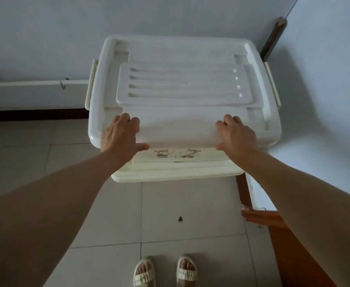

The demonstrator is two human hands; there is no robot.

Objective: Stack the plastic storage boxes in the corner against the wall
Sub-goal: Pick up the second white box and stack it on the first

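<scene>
two white plastic storage boxes stacked in the corner, at 12 o'clock from the feet. upper box (182, 59) lidded, its ribbed lid (182, 85) facing up, cream latches on both short sides, back edge close to the rear wall (66, 27), right side near the side wall (325, 79). lower box (176, 172) under it, only its front rim showing at 6 o'clock of the upper one, with a faded bear sticker (176, 153) just above that rim. left hand (121, 135) gripping the upper box's front edge at 7 o'clock, fingers curled over the lid, thumb under the rim. right hand (237, 135) gripping the same edge at 5 o'clock, same way. both forearms stretched forward, well apart. pale tiled floor (180, 204) below, one dark speck (180, 219) on it. sandalled feet (164, 270) at 6 o'clock. brown wooden trim (273, 224) at 4 o'clock.
</scene>
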